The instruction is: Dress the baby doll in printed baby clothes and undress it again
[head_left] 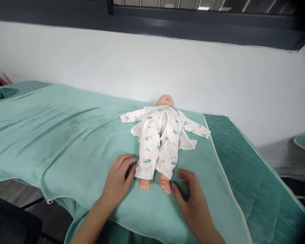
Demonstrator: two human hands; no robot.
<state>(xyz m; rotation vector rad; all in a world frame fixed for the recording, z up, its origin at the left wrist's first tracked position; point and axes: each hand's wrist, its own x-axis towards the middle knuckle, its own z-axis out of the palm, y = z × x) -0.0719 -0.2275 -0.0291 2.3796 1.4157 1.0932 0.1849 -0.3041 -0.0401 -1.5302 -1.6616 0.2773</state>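
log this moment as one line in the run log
clothed doll: face-up on green blanket | left hand: open, beside trouser leg | right hand: open, beside foot | contact: unclear

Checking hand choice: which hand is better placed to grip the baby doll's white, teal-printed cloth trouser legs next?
Probably the left hand: it reaches right up to the edge of one trouser leg. The right hand is beside a bare pinkish foot, off both trouser legs.

Baby doll (165, 101), supine, arms spread, white outfit (148, 142), perhaps bear-printed
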